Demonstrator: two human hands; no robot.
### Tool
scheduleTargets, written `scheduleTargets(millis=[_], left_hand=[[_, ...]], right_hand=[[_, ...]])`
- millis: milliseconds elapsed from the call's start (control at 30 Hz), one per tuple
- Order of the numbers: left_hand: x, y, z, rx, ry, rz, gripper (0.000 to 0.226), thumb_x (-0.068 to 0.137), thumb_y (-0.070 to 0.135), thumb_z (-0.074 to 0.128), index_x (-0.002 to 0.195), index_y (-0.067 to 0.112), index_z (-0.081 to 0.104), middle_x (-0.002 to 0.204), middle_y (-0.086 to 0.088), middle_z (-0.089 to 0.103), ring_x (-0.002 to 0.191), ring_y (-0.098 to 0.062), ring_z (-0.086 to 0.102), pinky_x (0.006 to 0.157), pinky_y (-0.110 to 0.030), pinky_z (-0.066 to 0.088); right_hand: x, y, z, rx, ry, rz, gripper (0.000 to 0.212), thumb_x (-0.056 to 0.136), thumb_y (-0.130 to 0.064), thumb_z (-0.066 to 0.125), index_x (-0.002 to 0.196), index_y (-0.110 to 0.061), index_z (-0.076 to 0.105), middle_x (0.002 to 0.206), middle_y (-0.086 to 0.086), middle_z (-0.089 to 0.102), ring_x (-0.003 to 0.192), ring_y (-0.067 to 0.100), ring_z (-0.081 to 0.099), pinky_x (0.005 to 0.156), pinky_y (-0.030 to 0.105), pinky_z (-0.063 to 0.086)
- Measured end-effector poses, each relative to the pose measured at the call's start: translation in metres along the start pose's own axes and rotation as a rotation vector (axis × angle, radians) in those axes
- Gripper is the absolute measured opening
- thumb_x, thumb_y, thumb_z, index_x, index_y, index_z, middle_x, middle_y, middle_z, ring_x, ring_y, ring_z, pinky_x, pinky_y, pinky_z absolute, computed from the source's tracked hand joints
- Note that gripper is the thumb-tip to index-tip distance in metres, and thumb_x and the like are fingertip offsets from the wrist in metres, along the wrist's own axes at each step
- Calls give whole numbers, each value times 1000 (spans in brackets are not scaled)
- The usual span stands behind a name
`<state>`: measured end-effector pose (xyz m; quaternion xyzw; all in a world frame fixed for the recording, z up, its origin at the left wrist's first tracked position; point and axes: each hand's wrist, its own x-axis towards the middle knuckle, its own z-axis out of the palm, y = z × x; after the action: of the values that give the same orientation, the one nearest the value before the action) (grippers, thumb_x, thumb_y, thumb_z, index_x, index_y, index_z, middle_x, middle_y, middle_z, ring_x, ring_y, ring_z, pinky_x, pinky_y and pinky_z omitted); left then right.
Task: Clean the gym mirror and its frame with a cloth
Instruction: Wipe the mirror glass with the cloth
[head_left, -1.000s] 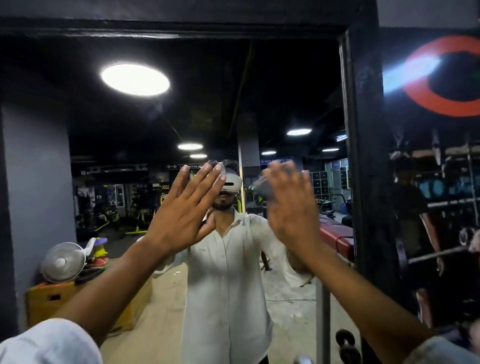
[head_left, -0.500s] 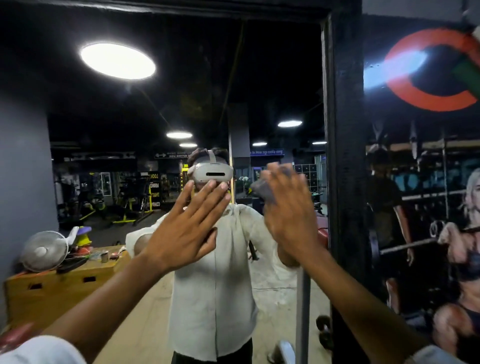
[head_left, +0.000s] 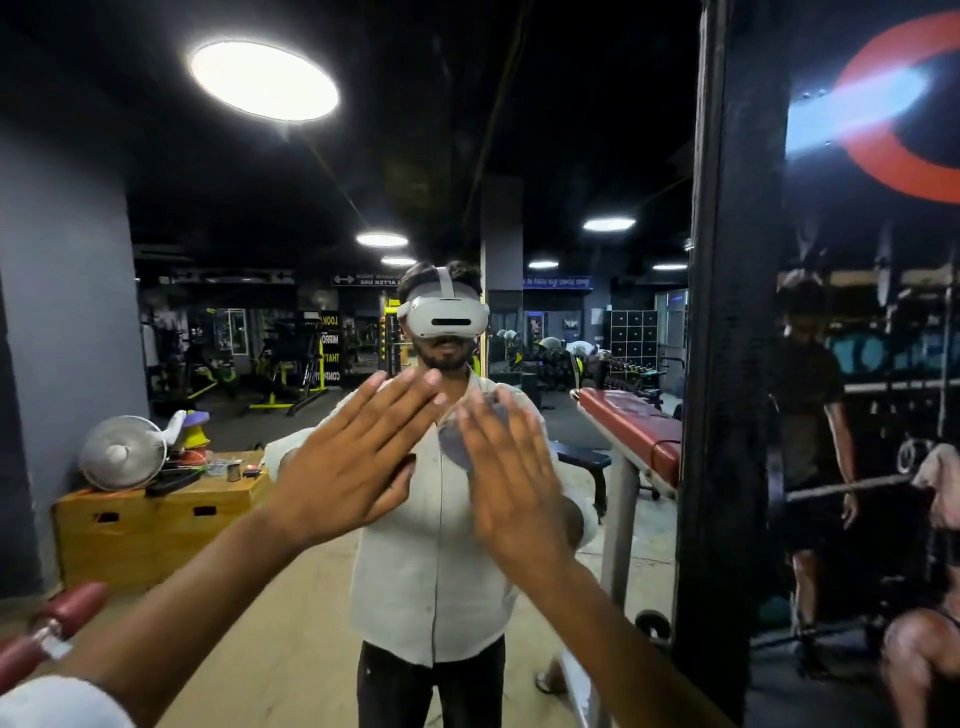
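Note:
The gym mirror (head_left: 571, 130) fills most of the head view and reflects a person in a white shirt. Its black frame (head_left: 727, 364) runs vertically at the right. My right hand (head_left: 511, 483) lies flat with straight fingers and presses a grey cloth (head_left: 456, 439) against the glass at chest height; only the cloth's left part shows past the fingers. My left hand (head_left: 353, 467) is raised just left of it, fingers straight and spread, palm toward the glass, holding nothing.
Right of the frame is a dark wall poster (head_left: 883, 364) with a red ring. Red padded handles (head_left: 57, 618) poke in at the lower left. The mirror reflects a red bench (head_left: 628, 431), a wooden box (head_left: 156, 525) with a fan, and gym machines.
Both hands have slid down the glass, the right hand and cloth also leftward, away from the frame. The view has tilted down, so the frame's top bar is out of sight.

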<state>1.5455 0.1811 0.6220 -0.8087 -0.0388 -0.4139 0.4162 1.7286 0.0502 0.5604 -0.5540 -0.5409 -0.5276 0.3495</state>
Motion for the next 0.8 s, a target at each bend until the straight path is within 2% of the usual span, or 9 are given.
scheduleTargets(millis=[100,233,300,400,500,567,633,733,800], left_hand=[[-27,-25,-4,41,-18,-33,71,106,35,42,168,6,24,177,-15,15,163,-33,18,129,-57,23],[-50,-16,2,63,-16,-122,73,105,36,43,168,5,21,177,-17,14,164,-34,16,129,-59,23],[-51,-8,6,65,-14,-159,78,103,35,50,168,4,20,177,-17,12,164,-35,14,130,-58,22],[-54,-6,7,38,-8,-155,79,103,33,53,168,4,19,177,-18,12,164,-36,12,131,-59,20],[-76,8,13,-3,-28,-153,79,102,34,52,167,3,21,176,-20,13,164,-38,12,130,-61,20],[-96,23,20,-16,-35,-154,77,103,34,51,168,4,21,176,-19,13,164,-39,12,129,-61,21],[-111,34,27,-4,-41,-155,76,104,33,49,168,4,20,176,-18,14,164,-39,13,129,-61,23],[-116,37,31,7,-16,-145,75,104,32,47,168,4,19,177,-19,13,163,-40,12,130,-61,21],[-116,36,31,13,-11,-132,74,104,31,46,168,4,19,176,-19,13,163,-40,12,131,-60,19]], right_hand=[[5,35,-8,-81,117,277,81,93,1,68,164,-11,31,174,6,21,163,29,13,131,56,14],[24,12,2,10,306,500,63,102,-12,55,162,-7,34,172,8,26,162,32,17,130,57,13],[22,-24,17,42,275,440,59,105,-13,46,162,-6,34,172,11,27,162,32,14,132,54,8],[-7,-69,32,31,70,152,64,101,-10,43,164,-8,30,173,12,24,162,35,12,132,54,8],[-41,-64,35,-82,-127,-166,67,101,-8,44,165,-9,27,174,11,18,161,36,14,131,55,12],[-46,-42,26,-167,-162,-179,71,102,-14,54,166,-13,24,175,9,14,162,34,8,131,53,4],[-44,-17,12,-172,-62,56,76,100,-17,64,165,-15,24,174,7,16,163,30,7,132,53,0],[-45,8,-4,-33,241,476,61,105,-15,47,164,-10,29,172,10,26,162,29,18,129,60,14],[-60,6,-1,20,352,655,55,109,-16,40,162,-5,34,171,14,29,161,30,21,125,63,22]])
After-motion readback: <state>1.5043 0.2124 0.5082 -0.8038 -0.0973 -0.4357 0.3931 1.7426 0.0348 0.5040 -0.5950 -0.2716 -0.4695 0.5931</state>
